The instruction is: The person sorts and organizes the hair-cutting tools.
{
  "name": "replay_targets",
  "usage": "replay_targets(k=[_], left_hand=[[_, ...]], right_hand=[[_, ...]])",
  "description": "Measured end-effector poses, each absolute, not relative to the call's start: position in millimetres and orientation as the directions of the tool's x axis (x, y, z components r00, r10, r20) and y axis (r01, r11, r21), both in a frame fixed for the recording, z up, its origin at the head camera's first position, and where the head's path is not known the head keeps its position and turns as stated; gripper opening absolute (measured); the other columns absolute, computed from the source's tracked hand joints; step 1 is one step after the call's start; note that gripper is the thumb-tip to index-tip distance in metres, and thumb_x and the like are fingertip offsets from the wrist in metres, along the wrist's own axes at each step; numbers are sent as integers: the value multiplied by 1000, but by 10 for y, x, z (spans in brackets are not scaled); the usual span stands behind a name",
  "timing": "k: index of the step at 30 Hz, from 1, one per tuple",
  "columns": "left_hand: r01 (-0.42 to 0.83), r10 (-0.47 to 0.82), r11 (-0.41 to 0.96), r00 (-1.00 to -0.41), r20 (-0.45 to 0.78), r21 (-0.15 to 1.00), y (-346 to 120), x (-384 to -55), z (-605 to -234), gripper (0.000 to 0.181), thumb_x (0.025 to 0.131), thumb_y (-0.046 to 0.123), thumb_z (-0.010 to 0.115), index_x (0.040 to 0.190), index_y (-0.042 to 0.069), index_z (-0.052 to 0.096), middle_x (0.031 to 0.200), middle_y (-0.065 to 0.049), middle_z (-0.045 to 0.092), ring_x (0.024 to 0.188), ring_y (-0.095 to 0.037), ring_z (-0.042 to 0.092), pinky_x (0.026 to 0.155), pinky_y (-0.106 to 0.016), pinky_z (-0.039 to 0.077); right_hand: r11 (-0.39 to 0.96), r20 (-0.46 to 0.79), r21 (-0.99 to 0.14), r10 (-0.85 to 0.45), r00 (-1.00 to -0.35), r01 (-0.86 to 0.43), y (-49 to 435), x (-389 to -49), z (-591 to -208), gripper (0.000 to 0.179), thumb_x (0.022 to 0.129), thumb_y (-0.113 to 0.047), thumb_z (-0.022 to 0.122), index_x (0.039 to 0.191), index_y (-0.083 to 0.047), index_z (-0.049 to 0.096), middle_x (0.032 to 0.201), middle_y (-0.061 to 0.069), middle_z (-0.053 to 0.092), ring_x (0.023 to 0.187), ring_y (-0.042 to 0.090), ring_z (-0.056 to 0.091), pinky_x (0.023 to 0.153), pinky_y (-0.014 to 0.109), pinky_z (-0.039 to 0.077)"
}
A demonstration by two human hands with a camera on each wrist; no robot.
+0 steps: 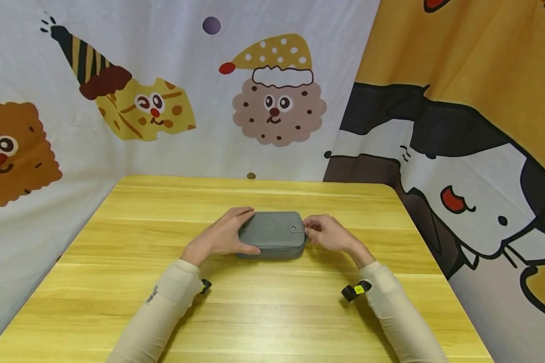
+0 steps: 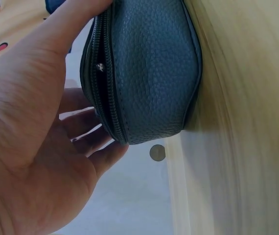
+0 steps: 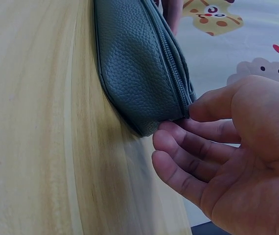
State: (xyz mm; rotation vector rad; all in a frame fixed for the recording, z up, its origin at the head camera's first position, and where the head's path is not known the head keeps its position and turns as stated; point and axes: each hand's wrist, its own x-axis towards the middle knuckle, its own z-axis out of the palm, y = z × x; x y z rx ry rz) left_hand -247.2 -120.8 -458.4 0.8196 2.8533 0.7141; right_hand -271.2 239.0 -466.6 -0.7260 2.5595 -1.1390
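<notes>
A grey zip case (image 1: 272, 229) of pebbled leather lies flat on the table, with a small snap tab (image 1: 293, 228) at its right end. My left hand (image 1: 222, 233) grips its left end, thumb along the near side and fingers round the far side. In the left wrist view the zipper (image 2: 111, 88) is parted there, showing a dark gap with a small shiny spot. At the right end, my right hand (image 1: 330, 233) pinches the zipper's corner between thumb and index finger, the other fingers curled below. Those fingertips hide the zipper pull. Zipper teeth (image 3: 171, 58) run up to the thumb in the right wrist view.
The case rests on a yellow wood-grain table (image 1: 272, 312) with rounded far corners. Behind it hangs a white cloth (image 1: 163, 161) printed with cartoon food, and an orange printed cloth (image 1: 458, 60) at the right. Each wrist wears a small black camera (image 1: 356, 291).
</notes>
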Motion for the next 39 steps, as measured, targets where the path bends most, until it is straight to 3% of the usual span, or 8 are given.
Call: replay_targets(k=[10, 17, 20, 23, 27, 33, 39], left_hand=[[483, 520, 750, -853, 49, 452, -1201, -2488, -4616, 116, 89, 66, 91, 174, 4, 42, 181, -18, 40, 167, -42, 42, 132, -61, 46], [474, 513, 752, -857, 44, 458, -1188, -2478, -4569, 115, 89, 63, 92, 174, 4, 42, 181, -19, 41, 167, -42, 42, 133, -61, 45], [476, 515, 752, -856, 44, 457, -1186, -2481, -4556, 114, 90, 63, 92, 174, 4, 42, 181, -19, 41, 167, -42, 42, 133, -61, 45], [477, 516, 752, -855, 43, 454, -1187, -2485, -4553, 114, 89, 63, 92, 174, 4, 42, 181, -19, 41, 168, -42, 42, 133, -61, 45], [478, 517, 751, -855, 44, 455, -1187, -2484, -4547, 114, 89, 63, 92, 174, 4, 42, 181, -18, 41, 168, -41, 42, 134, -60, 45], [481, 522, 748, -852, 43, 457, -1184, -2484, -4549, 114, 89, 62, 92, 174, 4, 42, 181, -18, 41, 168, -41, 42, 134, -60, 45], [478, 522, 749, -852, 37, 459, -1199, -2483, -4548, 114, 90, 63, 92, 174, 4, 42, 181, -19, 41, 168, -42, 42, 134, -60, 44]], right_hand=[[577, -19, -740, -532, -847, -346, 2387, -2720, -4678, 25, 115, -10, 59, 131, -2, 77, 103, 13, 78, 82, 28, 73, 70, 29, 59], [624, 21, -701, -465, -885, -344, 2368, -2718, -4650, 28, 114, -13, 58, 130, -7, 80, 98, 14, 80, 79, 28, 72, 64, 29, 54], [643, 65, -678, -429, -901, -356, 2359, -2730, -4656, 28, 114, -13, 59, 131, -5, 80, 105, 16, 82, 87, 26, 73, 72, 32, 57], [634, 129, -673, -407, -904, -382, 2356, -2747, -4669, 29, 115, -11, 61, 137, -2, 76, 118, 18, 82, 103, 29, 76, 88, 44, 65], [597, 188, -694, -389, -902, -402, 2348, -2800, -4697, 32, 115, -7, 61, 144, 1, 71, 134, 21, 79, 123, 38, 76, 105, 58, 65], [553, 173, -726, -428, -887, -409, 2362, -2926, -4756, 35, 116, -9, 61, 149, -4, 69, 149, 19, 74, 138, 40, 72, 114, 60, 61], [515, 132, -752, -493, -860, -411, 2390, -3022, -4796, 41, 118, -12, 59, 157, 0, 63, 158, 19, 69, 149, 42, 65, 123, 62, 55]])
